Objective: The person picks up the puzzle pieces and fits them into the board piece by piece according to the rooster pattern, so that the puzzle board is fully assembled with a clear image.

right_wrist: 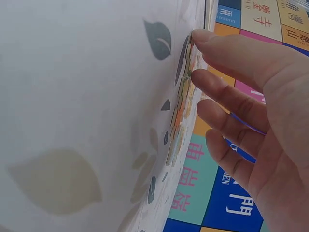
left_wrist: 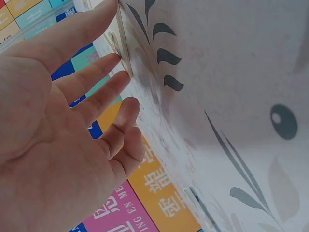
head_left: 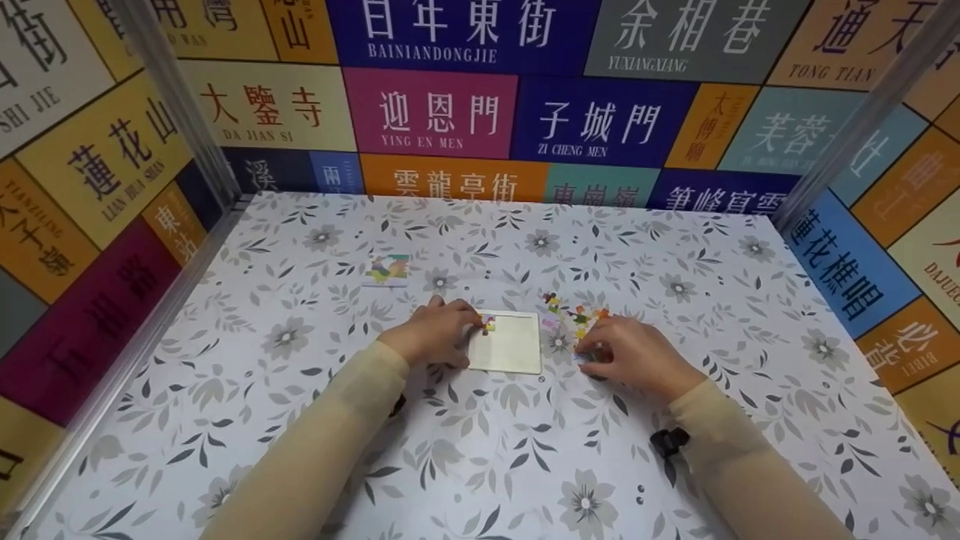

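A shallow cream puzzle tray (head_left: 506,349) lies on the table, with a few colourful joined jigsaw pieces (head_left: 488,324) in its upper left corner. My left hand (head_left: 437,334) rests along the tray's left side; the left wrist view shows fairly straight fingers touching its edge. To the right of the tray lie several loose jigsaw pieces (head_left: 580,315). My right hand (head_left: 630,351) is at their near end, thumb and forefinger on either side of a bluish jigsaw piece (head_left: 582,358). That piece is mostly hidden by the fingers.
A small square picture card (head_left: 388,270) lies on the table beyond the left hand. The table cover (head_left: 450,465) is white with grey flowers and leaves. Panels of coloured signs (head_left: 431,112) stand behind the table and at both sides.
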The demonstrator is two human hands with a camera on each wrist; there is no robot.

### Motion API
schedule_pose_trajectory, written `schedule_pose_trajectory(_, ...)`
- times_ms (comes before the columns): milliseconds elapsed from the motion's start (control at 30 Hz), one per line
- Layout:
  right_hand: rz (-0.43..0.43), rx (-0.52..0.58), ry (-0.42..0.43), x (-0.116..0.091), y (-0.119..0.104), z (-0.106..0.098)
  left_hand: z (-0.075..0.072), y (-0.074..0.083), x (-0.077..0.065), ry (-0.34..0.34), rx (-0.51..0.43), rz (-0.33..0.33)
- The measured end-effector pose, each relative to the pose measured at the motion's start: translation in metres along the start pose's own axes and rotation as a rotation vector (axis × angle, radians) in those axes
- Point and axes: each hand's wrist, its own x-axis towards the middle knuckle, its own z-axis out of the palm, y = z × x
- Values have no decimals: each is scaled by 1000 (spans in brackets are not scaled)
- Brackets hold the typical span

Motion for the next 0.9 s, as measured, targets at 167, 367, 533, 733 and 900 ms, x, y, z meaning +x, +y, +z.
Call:
schedule_pose_trajectory(167, 7, -7, 8, 0, -1, 0, -1, 0, -1, 1, -14, 3)
schedule_pose_trajectory(367, 15, -45, 16, 0, -1, 2, -2, 1, -2, -2, -13, -3)
schedule_pose_trajectory(533, -4, -38, 29, 1, -2, 3, -2, 2, -2, -4, -19, -3)
schedule_pose_trajectory(733, 2, -75, 44, 0, -1, 3, 0, 1, -1, -5, -4, -5)
schedule_pose_trajectory(900, -3, -74, 46, 0, -1, 4, 0, 1, 0, -11, 4, -17)
